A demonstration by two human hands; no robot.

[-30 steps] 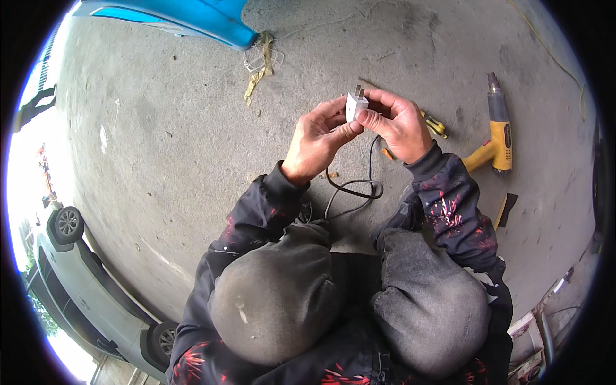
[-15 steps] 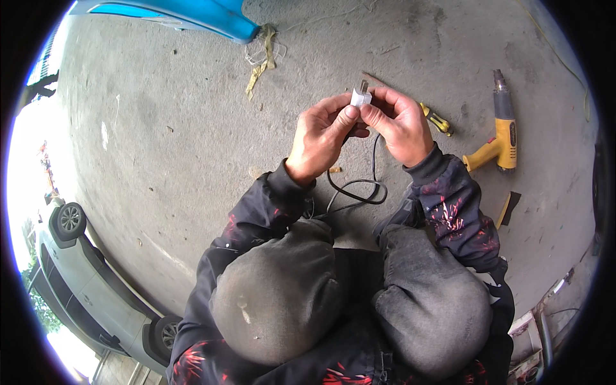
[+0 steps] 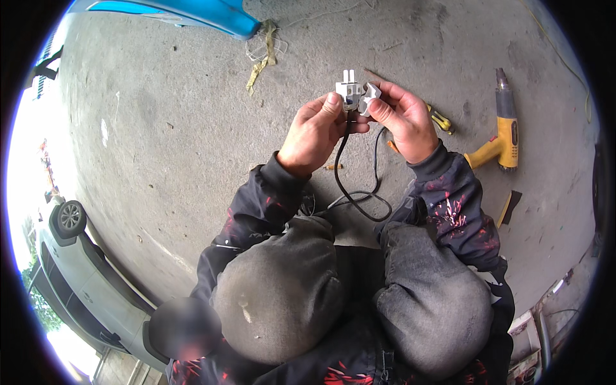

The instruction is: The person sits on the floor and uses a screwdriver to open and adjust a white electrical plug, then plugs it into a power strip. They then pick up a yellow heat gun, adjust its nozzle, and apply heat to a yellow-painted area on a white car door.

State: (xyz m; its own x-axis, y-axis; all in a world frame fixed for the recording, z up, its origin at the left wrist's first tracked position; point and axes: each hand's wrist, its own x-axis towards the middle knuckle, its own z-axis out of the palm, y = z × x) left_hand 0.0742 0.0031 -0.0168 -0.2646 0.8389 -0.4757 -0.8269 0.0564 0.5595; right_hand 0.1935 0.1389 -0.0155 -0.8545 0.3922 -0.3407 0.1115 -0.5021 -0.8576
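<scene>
Between the fingers of my left hand point(image 3: 314, 128) is a white two-pin plug body point(image 3: 348, 92), its pins pointing away from me and its inner side showing. A black power cord point(image 3: 340, 168) runs out of its near end and loops down over the floor toward my feet. My right hand point(image 3: 405, 119) pinches a white plug cover point(image 3: 370, 99) just right of the plug body; the two parts are apart at the top. Whether they touch lower down I cannot tell. Beyond my right hand lies a yellow-and-black screwdriver point(image 3: 440, 120), partly hidden by that hand.
A yellow-and-grey heat gun point(image 3: 507, 131) lies to the right on the concrete floor point(image 3: 192, 154). Nearer is a dark flat tool with a yellow edge point(image 3: 509, 209). A blue plastic object point(image 3: 224, 18) and a tape strip point(image 3: 258, 75) are far left. A car point(image 3: 90, 282) stands at left.
The white plug, closed before, is now split in two. My right hand has drawn the cover to the right, while my left hand keeps the pinned body with the cord.
</scene>
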